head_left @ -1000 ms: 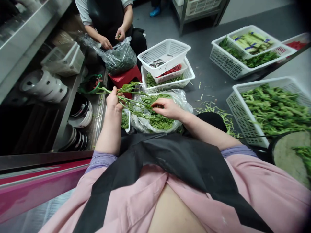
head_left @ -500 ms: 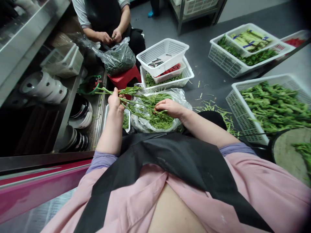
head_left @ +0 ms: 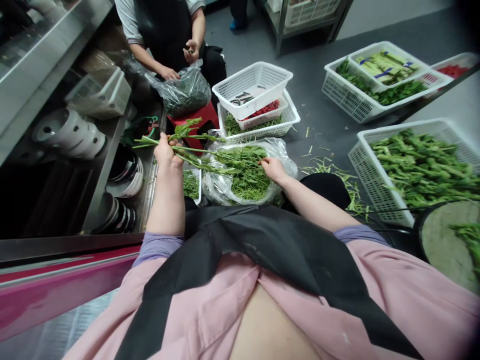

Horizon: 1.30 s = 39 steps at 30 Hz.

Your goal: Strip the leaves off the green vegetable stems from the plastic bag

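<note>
The left hand [head_left: 165,152] is closed around a bunch of long green leafy stems [head_left: 187,145]; the cut ends stick out past the fist toward the steel shelf, and the leafy tops trail the other way, across the mouth of a clear plastic bag full of green trimmings [head_left: 245,175]. The right hand [head_left: 272,167] lies on the far side of that bag from the fist, its fingers down among the greens at the bag's edge; whether they pinch a stem cannot be told. Just under the fist, between it and the bag, sits a small white perforated basket with green bits [head_left: 192,184]. Beyond the fist stands a low red plastic stool [head_left: 193,117], and just beside it, past the bag, a stack of white mesh baskets [head_left: 255,97] holding greens and something red. Farther off behind the stool a second person in a dark apron works over a dark plastic bag of greens [head_left: 185,90] with both hands. Well to the right of the right hand, a large white basket heaped with green stalks [head_left: 412,165] rests on the grey floor.
</note>
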### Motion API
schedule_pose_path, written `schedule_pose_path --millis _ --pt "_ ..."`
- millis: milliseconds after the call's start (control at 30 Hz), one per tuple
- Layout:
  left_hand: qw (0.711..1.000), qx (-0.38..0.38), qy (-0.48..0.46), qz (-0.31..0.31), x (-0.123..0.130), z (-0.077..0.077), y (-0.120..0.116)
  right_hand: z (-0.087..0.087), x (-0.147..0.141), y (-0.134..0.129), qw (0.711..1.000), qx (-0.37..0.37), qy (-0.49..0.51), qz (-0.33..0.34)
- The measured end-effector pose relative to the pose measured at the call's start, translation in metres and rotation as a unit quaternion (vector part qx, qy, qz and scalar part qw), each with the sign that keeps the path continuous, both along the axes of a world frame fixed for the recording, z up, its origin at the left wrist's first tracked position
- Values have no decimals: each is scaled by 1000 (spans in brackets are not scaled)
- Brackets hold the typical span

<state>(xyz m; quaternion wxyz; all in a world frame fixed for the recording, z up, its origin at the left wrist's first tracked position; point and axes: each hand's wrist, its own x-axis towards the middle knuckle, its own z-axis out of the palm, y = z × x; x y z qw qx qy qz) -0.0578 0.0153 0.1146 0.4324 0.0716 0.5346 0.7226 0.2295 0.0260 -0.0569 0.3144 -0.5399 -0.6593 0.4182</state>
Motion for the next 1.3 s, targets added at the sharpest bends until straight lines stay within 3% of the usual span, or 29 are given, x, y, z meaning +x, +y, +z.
schedule_pose_path --millis 100,200,300,400,567,700,833,1000,1100,1167,1233,1300 --pt "1000 -5 -9 -12 -2 -2 -2 1 -1 -5 995 17 -93 -17" --pt "999 9 -19 -31 3 -3 -4 23 -11 -14 996 86 22 7" --pt "998 12 -28 -57 15 -3 -7 56 -22 -20 985 74 137 70" --pt "996 -7 -26 -88 32 -3 -9 86 -30 -22 972 99 174 123" --pt "992 18 -13 -128 58 -5 -14 107 -46 -27 954 92 145 248" --pt "989 44 9 -144 72 -10 -18 105 -57 -32 936 17 152 318" --pt "989 40 22 -138 79 -16 -20 100 -60 -35 933 2 192 303" --pt "991 42 30 -124 83 -19 -20 84 -61 -31 955 -77 259 125" --pt "992 54 30 -110 77 -14 -17 65 -57 -23 936 -186 299 25" --pt "993 57 21 -97 68 -10 -12 51 -48 -16 946 -199 254 18" --pt "995 52 6 -80 58 -10 -5 37 -36 -10 979 -150 123 63" --pt "997 44 -11 -63 47 -12 2 23 -25 -8 987 -102 -22 122"
